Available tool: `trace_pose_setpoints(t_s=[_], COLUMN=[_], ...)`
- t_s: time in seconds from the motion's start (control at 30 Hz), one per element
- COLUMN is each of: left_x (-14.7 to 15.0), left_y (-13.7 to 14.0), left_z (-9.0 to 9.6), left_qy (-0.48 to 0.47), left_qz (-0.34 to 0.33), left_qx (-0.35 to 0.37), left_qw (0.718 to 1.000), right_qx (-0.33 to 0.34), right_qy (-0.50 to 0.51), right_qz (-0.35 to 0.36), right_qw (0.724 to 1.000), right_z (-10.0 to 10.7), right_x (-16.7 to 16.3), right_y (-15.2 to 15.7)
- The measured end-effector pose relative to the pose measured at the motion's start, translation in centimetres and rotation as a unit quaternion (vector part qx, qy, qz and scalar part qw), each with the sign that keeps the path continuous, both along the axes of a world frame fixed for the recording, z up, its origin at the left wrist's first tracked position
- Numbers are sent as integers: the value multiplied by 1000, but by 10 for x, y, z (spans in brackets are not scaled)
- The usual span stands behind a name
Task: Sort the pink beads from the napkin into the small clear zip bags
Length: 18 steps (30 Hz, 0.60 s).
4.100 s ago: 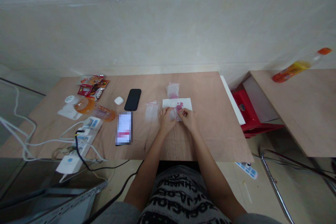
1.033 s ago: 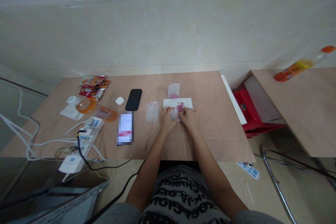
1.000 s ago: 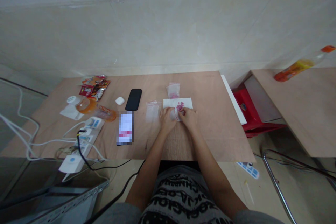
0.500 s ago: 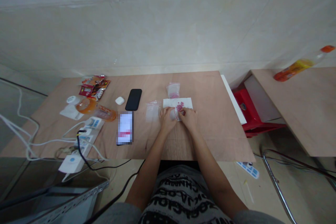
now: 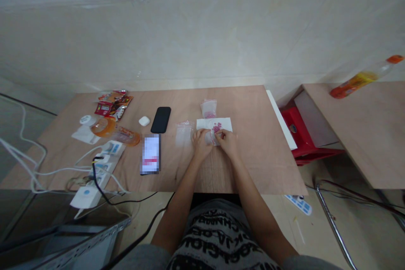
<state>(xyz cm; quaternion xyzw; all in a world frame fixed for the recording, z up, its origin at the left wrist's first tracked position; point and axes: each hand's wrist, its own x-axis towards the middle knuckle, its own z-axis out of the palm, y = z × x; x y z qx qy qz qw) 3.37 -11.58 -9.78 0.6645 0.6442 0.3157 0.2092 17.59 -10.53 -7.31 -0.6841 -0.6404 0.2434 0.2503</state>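
My left hand (image 5: 201, 143) is closed on a small clear zip bag (image 5: 208, 137), over the near edge of a white sheet of paper (image 5: 203, 123). Beside it, my right hand (image 5: 229, 141) has its thumb and fingers pinched together close to the bag's right side; whatever they hold is too small to make out. Just beyond the fingertips lies a little heap of pink beads (image 5: 217, 126) on the paper. Behind the paper sits another zip bag (image 5: 209, 109) with pink beads at its bottom. Flat clear zip bags (image 5: 184, 134) lie left of my left hand.
Left on the wooden table (image 5: 265, 164) are a black phone (image 5: 161, 120), a lit phone (image 5: 151, 154), a white case (image 5: 144, 121), an orange drink bottle (image 5: 115, 131), snack packets (image 5: 114, 104) and a power strip (image 5: 101, 173) with cables. A red stool (image 5: 299, 133) stands right.
Both hands stay over the paper in almost the same place. The right fingertips have shifted very slightly; the beads and bags look unmoved.
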Motion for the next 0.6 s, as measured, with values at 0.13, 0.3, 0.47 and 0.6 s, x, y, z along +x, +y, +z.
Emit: trace_pose_setpoints(t_s=[0.13,0.3,0.47,0.6], left_x=[0,0,1,1], left_y=[0,-1,-1,-1], left_z=[0,-1,0,0], left_qy=[3,2,-3,2], left_qz=[2,1,4,4], left_qx=[3,6,9,12], left_qw=[1000,1000,1000,1000], right_qx=[7,10,11,23], right_qy=[65,112,120,89], right_qz=[18,65,67,30], right_qw=[998,992,990,995], right_z=[2,2,-1,-4], right_x=[0,-2,0,7], right_y=[0,-1,-2,-1])
